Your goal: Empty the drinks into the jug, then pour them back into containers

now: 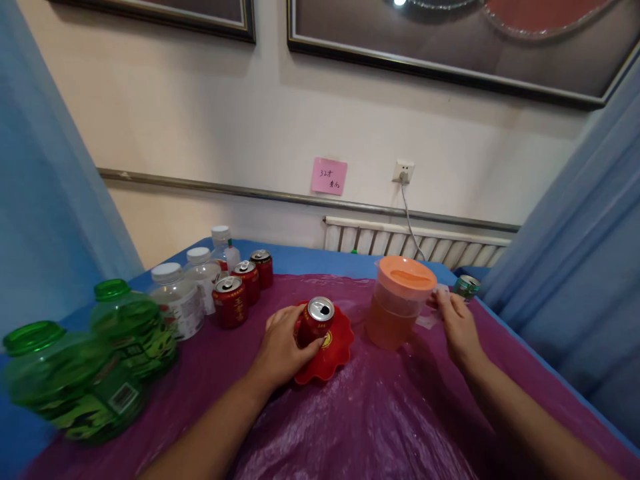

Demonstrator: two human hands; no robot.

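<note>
A red drink can (pixel 317 321) with its tab hole open stands on a scalloped red dish (pixel 343 347). My left hand (pixel 287 343) is wrapped around the can from its left side. To the right is a clear plastic pitcher (pixel 393 320) with an orange lid (pixel 407 275) and an amber liquid inside. My right hand (pixel 457 327) is closed at the pitcher's translucent handle, its fingertips partly hidden. Just beyond that hand sits a green can (pixel 467 287).
Several red cans (pixel 231 303), white-capped clear jars (pixel 176 300) and two green plastic jars (pixel 75 383) line the left side. A purple plastic sheet (pixel 370 413) covers the blue-clothed table. Behind are a radiator (pixel 360 238), a plugged-in cord and a pink note (pixel 329 176).
</note>
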